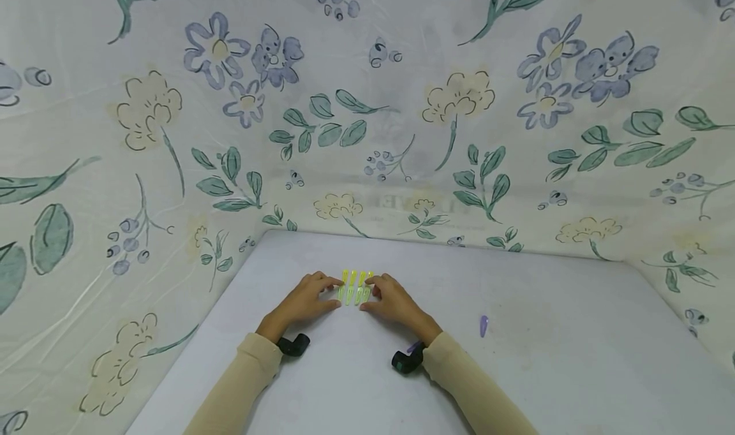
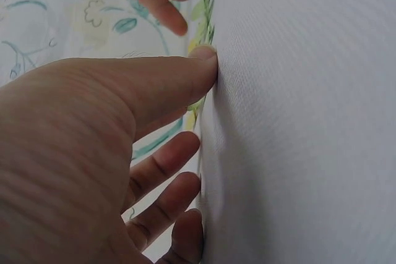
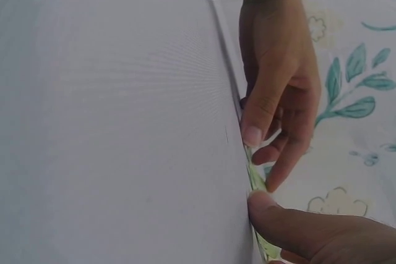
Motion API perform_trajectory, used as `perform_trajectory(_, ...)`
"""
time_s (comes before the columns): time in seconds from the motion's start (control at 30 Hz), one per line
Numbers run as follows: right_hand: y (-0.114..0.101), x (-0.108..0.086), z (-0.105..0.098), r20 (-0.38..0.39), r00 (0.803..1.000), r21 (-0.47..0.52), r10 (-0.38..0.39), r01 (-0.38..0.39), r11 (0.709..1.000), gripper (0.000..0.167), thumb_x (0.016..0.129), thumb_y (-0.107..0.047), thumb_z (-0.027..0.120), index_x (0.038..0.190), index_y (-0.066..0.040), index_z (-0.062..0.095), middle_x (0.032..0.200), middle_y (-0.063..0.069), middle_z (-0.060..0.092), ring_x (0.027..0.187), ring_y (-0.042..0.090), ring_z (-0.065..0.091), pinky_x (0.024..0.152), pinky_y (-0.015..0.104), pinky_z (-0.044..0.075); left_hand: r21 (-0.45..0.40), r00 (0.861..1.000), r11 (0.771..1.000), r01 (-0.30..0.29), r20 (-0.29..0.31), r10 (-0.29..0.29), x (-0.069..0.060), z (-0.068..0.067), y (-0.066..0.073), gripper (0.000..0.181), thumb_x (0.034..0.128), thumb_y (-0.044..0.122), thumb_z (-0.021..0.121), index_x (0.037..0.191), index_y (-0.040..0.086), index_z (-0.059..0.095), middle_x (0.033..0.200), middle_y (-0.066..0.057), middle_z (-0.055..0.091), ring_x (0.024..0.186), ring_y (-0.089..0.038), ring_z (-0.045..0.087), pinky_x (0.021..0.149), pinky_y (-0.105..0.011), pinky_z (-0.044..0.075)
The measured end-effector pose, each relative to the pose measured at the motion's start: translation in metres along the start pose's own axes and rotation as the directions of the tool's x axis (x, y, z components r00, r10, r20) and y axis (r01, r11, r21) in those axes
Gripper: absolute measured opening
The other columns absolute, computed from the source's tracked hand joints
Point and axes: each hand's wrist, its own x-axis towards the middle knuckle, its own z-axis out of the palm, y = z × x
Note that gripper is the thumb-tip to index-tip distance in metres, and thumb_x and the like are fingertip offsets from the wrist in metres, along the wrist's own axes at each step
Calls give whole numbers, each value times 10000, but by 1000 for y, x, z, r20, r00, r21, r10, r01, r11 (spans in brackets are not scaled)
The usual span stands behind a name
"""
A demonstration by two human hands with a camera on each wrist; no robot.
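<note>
Several yellow hair clips lie in a row on the table, with a row of light green hair clips in front of them. My left hand rests at the left end of the rows, thumb and index finger apart beside the leftmost green clip. At the right end is my right hand, its thumb and index fingertip by the rightmost clips. In the left wrist view, the left thumb touches the tabletop and the other fingers are spread. Fingers partly hide the outer clips.
A purple hair clip lies on the white table to the right. Another purple piece shows partly behind the right wrist camera. Flower-patterned cloth hangs behind and beside the table.
</note>
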Motion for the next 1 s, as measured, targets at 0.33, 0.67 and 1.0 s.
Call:
perform_trajectory(0.33,1,0,0,16,999,8,35,-35,999,635,839,-322,814,1364,-67,563,1010,31,583,875,152,526,778,293,484,1,1000,1000,0,8,0,0,1,0,477,897,366,746,1353,284,631,1170,36,589,1071,-165,505,935,-414,492)
perform_trajectory(0.67,-2,-6,-12,35,999,77,30,-32,996,641,857,-315,798,1384,-62,535,1056,54,604,917,169,558,812,322,510,-24,999,1000,10,36,-9,0,-2,1,548,892,391,746,1404,285,580,1172,32,603,1101,-179,522,973,-450,495)
perform_trajectory(1.0,-8,-38,-63,12,999,124,-37,35,992,474,914,-295,735,1319,-94,592,1148,114,687,1017,196,646,910,367,561,-88,994,990,-108,8,109,-5,-27,29,492,920,300,728,1368,142,602,1066,-33,632,901,-190,548,736,-332,502)
